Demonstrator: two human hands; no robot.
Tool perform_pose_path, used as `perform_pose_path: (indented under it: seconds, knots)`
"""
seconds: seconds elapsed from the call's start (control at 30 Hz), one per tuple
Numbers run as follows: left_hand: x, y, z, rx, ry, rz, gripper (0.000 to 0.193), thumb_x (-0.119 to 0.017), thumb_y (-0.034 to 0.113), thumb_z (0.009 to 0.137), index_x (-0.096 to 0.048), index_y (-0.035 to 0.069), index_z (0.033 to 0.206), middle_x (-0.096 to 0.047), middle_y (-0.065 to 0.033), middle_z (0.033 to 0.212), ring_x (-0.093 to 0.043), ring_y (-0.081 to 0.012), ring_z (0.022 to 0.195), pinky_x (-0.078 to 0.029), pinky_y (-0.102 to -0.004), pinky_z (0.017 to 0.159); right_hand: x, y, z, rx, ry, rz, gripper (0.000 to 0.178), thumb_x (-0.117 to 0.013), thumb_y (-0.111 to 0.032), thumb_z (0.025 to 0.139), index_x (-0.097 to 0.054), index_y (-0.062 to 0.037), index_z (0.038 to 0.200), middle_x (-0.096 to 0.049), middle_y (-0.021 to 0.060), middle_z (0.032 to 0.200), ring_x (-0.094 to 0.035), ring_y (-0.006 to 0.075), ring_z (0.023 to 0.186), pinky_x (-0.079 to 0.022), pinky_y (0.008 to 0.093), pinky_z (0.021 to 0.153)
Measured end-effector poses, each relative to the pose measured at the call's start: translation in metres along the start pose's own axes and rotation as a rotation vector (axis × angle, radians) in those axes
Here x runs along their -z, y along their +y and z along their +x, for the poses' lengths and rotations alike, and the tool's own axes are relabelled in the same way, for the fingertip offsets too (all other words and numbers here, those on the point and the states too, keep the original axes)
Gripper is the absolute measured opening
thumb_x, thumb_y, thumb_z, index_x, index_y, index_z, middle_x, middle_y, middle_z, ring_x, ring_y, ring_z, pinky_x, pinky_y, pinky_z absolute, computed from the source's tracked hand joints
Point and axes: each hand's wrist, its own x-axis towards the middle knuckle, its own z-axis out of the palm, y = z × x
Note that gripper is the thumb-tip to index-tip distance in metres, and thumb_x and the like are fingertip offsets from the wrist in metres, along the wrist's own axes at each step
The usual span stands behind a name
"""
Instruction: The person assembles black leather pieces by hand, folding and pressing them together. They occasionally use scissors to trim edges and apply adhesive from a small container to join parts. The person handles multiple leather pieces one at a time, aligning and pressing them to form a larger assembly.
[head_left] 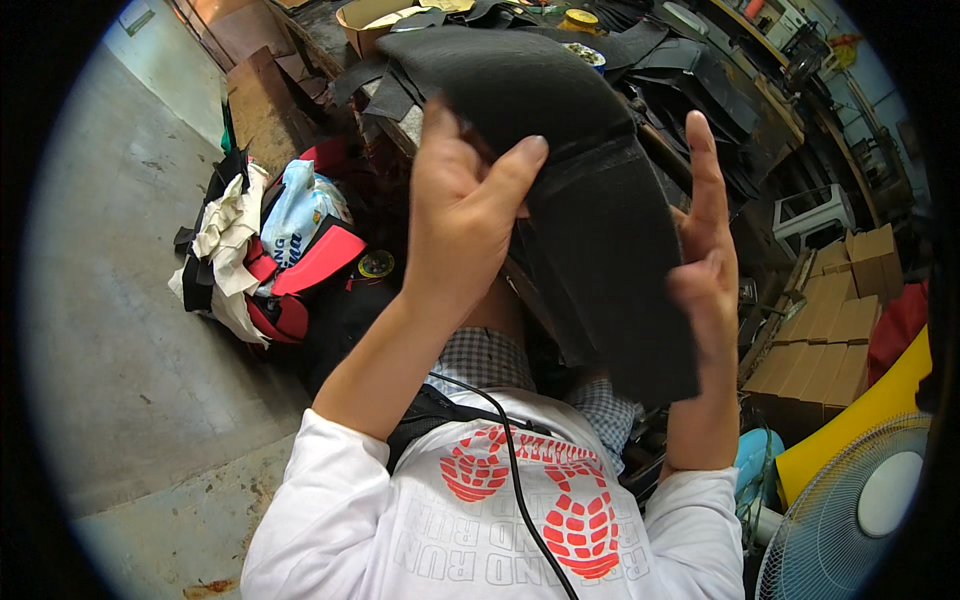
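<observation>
Here's the black panel (610,210), held up between both hands, above the lap and tilted across the view. The left hand (465,210) has it pinched at the left edge, thumb flat on the upper face, fingers tucked out of sight behind. Over at the right edge, the right hand (708,240) has one finger pointing up and the others bent near the rim; it's blurred, so whether that one truly grips, I can't tell. The panel looks light for its size, bendy rather than rigid, with a matte face that shouldn't slip much. A crease runs across it, and it would likely flex there, so the sound hold is at both long edges, close to that line. Now to the containers: an open cardboard box (360,42) at the top holds pale, papery pieces; near it sits a yellow tub (580,20), contents unclear, and a blue-rimmed round container (598,62) with something pale inside. On the right, stacked cardboard boxes (820,325) hide whatever they hold. Left, a blue-and-white bag (292,215) lies among scraps (235,225), its contents hidden.
</observation>
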Motion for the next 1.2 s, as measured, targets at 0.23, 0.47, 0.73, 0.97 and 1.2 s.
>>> perform_pose_path:
  seconds: [0.23, 0.47, 0.73, 0.97, 1.2]
  knots:
    - [0.006, -0.07, 0.036, -0.121, 0.05, 0.843, 0.089, -0.072, 0.008, 0.081, -0.016, -0.006, 0.149, -0.053, -0.0274, 0.124, -0.057, -0.0329, 0.113, -0.045, -0.0406, 0.099, 0.042, 0.013, -0.003, -0.263, 0.223, -0.746, 0.092, -0.059, 0.007, 0.079, -0.019, -0.0167, 0.158, -0.051, 0.0006, 0.076, -0.047, 0.0081, 0.066, -0.042, 0.0226, 0.061]
    - [0.016, -0.096, 0.018, -0.649, -0.323, 1.386, 0.067, -0.071, 0.041, 0.082, -0.051, 0.01, 0.138, -0.056, -0.0146, 0.133, -0.044, -0.0331, 0.135, -0.021, -0.0611, 0.113, 0.051, 0.046, -0.011, -0.425, 0.19, -1.076, 0.094, -0.06, 0.003, 0.077, -0.018, -0.0161, 0.158, -0.054, 0.0068, 0.076, -0.056, 0.0191, 0.071, -0.048, 0.0317, 0.073]
    - [0.024, -0.115, 0.014, -0.37, -0.367, 1.235, 0.042, -0.057, 0.042, 0.094, -0.064, 0.013, 0.123, -0.06, -0.0074, 0.129, -0.047, -0.0314, 0.132, -0.024, -0.0631, 0.111, 0.019, 0.049, -0.036, 0.304, 0.082, -1.511, 0.085, -0.069, -0.022, 0.088, -0.021, -0.0024, 0.154, -0.041, 0.021, 0.15, -0.039, 0.0388, 0.138, -0.035, 0.0469, 0.111]
    - [0.076, -0.104, 0.063, -0.164, -0.144, 0.678, 0.029, -0.066, 0.011, 0.089, -0.065, -0.001, 0.116, -0.068, -0.0131, 0.113, -0.066, -0.0213, 0.104, -0.05, -0.0311, 0.092, 0.02, 0.068, -0.044, -0.02, -0.055, -1.511, 0.082, -0.071, -0.022, 0.084, -0.029, -0.0016, 0.152, -0.043, 0.0185, 0.149, -0.042, 0.0414, 0.135, -0.036, 0.0479, 0.11]
    - [0.146, -0.104, 0.161, 0.264, 0.244, 1.694, 0.054, -0.069, 0.05, 0.082, -0.07, 0.004, 0.111, -0.066, -0.0198, 0.117, -0.064, -0.0375, 0.107, -0.05, -0.0463, 0.09, 0.019, 0.071, -0.045, 0.002, -0.049, -1.567, 0.085, -0.072, -0.022, 0.083, -0.027, -0.0023, 0.153, -0.043, 0.0187, 0.149, -0.043, 0.0419, 0.134, -0.036, 0.0501, 0.109]
